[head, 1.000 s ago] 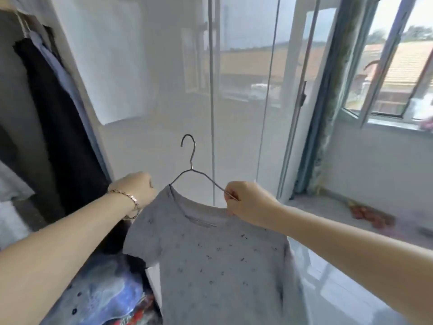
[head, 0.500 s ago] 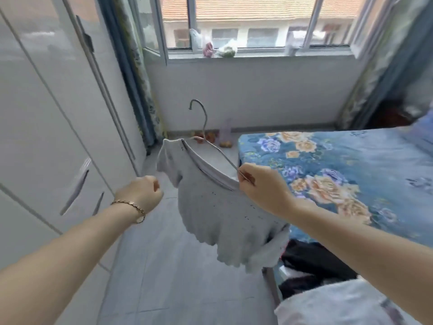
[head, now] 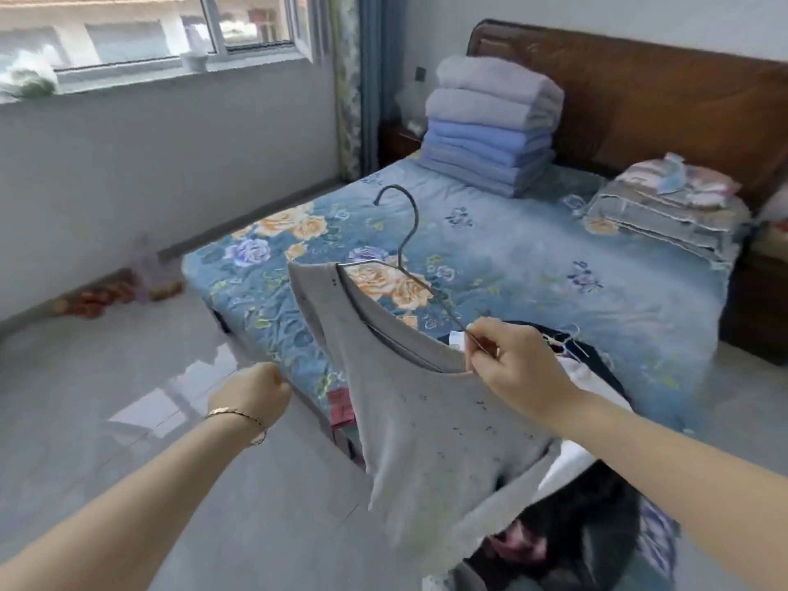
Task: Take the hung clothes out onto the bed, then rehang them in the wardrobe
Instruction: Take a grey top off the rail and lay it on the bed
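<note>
A grey speckled T-shirt (head: 430, 424) hangs on a thin wire hanger (head: 401, 232) held in the air over the near corner of the bed (head: 533, 266), which has a blue floral cover. My right hand (head: 511, 360) pinches the hanger's wire arm at the shirt's right shoulder. My left hand (head: 256, 392), with a bracelet at the wrist, is curled in a fist to the left of the shirt and holds nothing. Dark and white clothes (head: 597, 496) lie on the bed's near edge, partly hidden by the shirt and my right arm.
A stack of folded blankets (head: 490, 125) and a pile of folded bedding (head: 665, 206) sit by the brown headboard (head: 639, 87). A window (head: 149, 32) and curtain (head: 358, 78) are at the back left. Glossy tiled floor (head: 128, 398) lies to the left, with shoes (head: 106, 292) by the wall.
The view has swung from the wardrobe past the window to the bed. The shirt on its hanger has been carried along over the bed corner. My left hand let go of the shirt's shoulder.
</note>
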`<state>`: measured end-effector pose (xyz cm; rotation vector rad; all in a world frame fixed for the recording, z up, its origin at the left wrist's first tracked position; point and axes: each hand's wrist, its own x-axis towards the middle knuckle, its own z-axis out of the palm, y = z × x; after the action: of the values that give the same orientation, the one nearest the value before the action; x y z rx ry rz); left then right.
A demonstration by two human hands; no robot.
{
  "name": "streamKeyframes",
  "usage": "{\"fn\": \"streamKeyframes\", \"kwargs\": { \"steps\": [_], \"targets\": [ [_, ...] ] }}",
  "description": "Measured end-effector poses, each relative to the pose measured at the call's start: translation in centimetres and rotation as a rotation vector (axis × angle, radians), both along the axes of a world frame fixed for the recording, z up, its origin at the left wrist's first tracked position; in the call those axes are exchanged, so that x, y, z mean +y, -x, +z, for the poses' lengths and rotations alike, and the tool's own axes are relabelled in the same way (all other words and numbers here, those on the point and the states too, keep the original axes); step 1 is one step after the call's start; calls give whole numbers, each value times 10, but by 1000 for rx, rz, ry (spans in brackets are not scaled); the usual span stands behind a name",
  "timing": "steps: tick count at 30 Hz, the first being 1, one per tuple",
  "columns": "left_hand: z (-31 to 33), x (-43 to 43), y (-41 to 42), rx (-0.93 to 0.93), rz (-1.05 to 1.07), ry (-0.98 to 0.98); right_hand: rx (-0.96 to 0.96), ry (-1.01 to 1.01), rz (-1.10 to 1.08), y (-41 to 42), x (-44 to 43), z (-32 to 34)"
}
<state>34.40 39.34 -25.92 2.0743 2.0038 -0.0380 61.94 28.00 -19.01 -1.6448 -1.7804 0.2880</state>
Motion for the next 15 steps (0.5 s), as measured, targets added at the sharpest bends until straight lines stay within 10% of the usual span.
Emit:
{"fn": "streamKeyframes", "kwargs": {
  "steps": [15],
  "targets": [
    [-61,66,-237,0,-224,232,87,273,-392,-289,27,-142]
  ]
}}
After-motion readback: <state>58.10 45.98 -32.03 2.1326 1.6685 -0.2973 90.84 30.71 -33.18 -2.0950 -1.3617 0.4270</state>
